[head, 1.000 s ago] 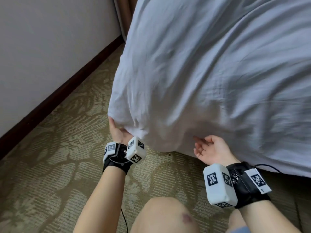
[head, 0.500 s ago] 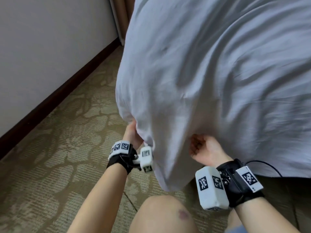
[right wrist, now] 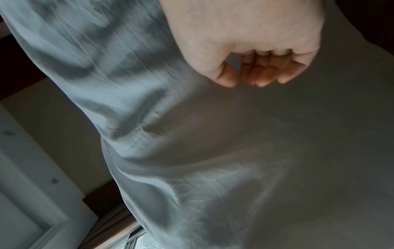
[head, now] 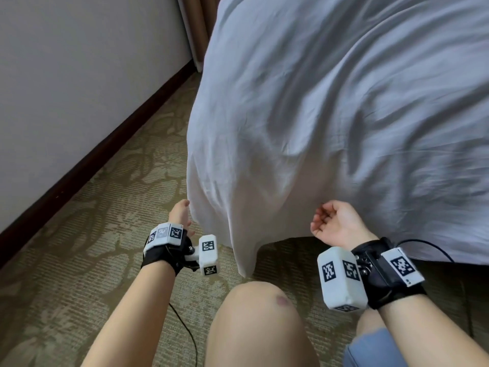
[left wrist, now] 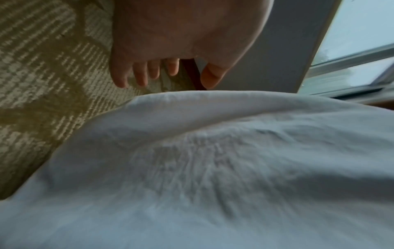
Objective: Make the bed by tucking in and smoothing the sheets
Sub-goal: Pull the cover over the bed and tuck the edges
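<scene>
**Bed corner, sheet hanging loose, both hands free**

- Sheet [head: 330, 115]: white, creased, draped over the near corner of the bed. Its corner flap hangs down past the bed's lower edge to a point just above the person's bare knee [head: 254, 313]. The flap falls between the two hands.
- Left hand [head: 181, 215]: just beside the sheet's left hanging edge, at the bed's left side. Fingers [left wrist: 140, 74] relaxed and slightly spread in the left wrist view, holding nothing; whether they brush the cloth cannot be told.
- Right hand [head: 336, 223]: at the sheet's lower hem along the bed's near edge, palm turned up. Fingers [right wrist: 264, 74] loosely curled toward the palm, nothing gripped; the knuckles lie against or very near the cloth.
- Carpet [head: 79, 247]: patterned, olive and beige, under the hands and knee.
- Wall [head: 66, 75]: pale, with a dark skirting board, left of the bed.
- Wrist straps: black, carrying white marker blocks, one on each wrist.
</scene>
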The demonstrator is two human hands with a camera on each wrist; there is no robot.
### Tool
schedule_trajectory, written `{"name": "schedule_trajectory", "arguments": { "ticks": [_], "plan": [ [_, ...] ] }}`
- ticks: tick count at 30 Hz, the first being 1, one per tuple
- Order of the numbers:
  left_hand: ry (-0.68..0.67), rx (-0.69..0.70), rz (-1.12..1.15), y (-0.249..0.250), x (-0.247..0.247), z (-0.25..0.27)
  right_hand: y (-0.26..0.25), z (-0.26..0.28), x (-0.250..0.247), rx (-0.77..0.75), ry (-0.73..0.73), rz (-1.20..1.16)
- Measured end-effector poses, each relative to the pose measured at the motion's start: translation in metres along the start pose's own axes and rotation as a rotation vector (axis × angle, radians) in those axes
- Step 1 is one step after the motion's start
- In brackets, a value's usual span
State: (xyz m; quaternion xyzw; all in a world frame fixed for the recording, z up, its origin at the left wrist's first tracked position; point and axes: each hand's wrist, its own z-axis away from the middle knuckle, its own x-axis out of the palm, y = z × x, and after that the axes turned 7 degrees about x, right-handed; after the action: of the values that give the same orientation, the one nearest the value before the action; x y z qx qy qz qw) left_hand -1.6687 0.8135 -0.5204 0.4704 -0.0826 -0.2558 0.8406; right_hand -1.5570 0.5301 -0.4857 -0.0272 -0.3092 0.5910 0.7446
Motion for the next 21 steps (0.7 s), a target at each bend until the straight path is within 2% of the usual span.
{"name": "schedule_trajectory", "arguments": {
  "ticks": [3, 6, 8, 12, 14, 16, 17, 19, 21],
  "plan": [
    [-0.103, 0.179, -0.120, 0.021, 0.007, 0.024, -0.008, 0.007, -0.004, -0.016, 0.008, -0.011],
    [-0.220, 0.447, -0.098, 0.058, 0.020, 0.061, -0.018, 0.021, 0.001, -0.063, -0.001, 0.011],
    [-0.258, 0.578, -0.065, 0.085, 0.027, 0.072, -0.024, 0.032, 0.010, -0.114, -0.023, 0.069],
    [-0.286, 0.747, -0.126, 0.133, 0.039, 0.067, -0.040, 0.072, 0.046, -0.267, -0.122, 0.289],
    [-0.320, 0.808, -0.246, 0.157, 0.050, 0.064, -0.055, 0.096, 0.072, -0.390, -0.199, 0.438],
    [-0.321, 0.801, -0.475, 0.179, 0.058, 0.062, -0.075, 0.118, 0.103, -0.598, -0.260, 0.616],
    [-0.286, 0.788, -0.664, 0.189, 0.062, 0.060, -0.086, 0.125, 0.119, -0.759, -0.261, 0.750],
    [-0.145, 0.890, -1.084, 0.201, 0.069, 0.065, -0.108, 0.133, 0.151, -1.189, -0.148, 1.147],
    [-0.058, 1.016, -1.321, 0.213, 0.074, 0.082, -0.128, 0.129, 0.184, -1.540, 0.038, 1.635]
  ]
}}
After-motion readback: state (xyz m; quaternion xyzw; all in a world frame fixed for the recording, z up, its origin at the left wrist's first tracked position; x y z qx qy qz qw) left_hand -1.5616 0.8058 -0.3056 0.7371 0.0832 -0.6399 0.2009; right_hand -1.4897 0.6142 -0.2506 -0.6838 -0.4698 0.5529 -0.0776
